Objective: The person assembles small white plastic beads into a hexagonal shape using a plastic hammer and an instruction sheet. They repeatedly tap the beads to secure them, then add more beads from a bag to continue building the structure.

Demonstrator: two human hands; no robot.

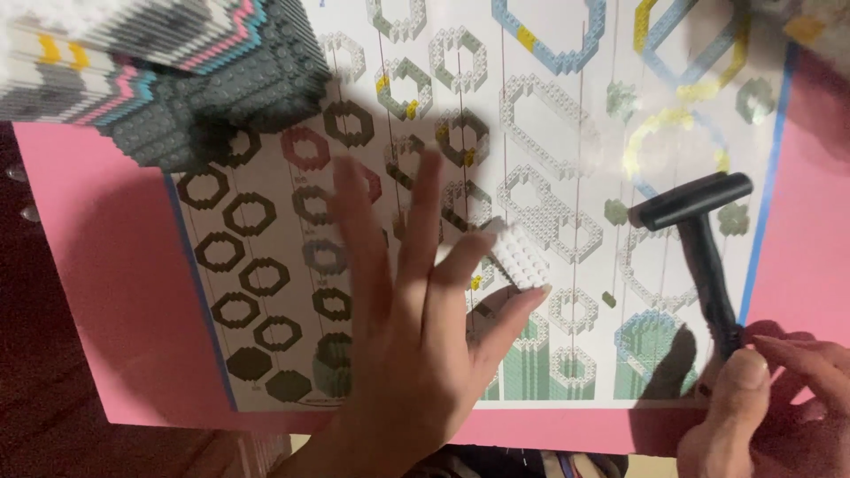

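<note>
My left hand [407,336] hovers over a printed instruction sheet [549,133] covered with pictures of octagonal brick rings. Its fingers are spread, and a small white studded brick piece [518,257] is pinched between the tips of two fingers. My right hand [761,398] at the lower right grips the handle of a small black hammer [699,230], whose head points up over the sheet. A tall model of stacked grey, white, pink and blue bricks [168,71] fills the upper left corner.
The sheet lies on a pink board [115,292] with a dark surface [35,354] beyond its left edge. The sheet has a blue border [766,204] on the right. A blurred pale object [815,26] sits at the top right corner.
</note>
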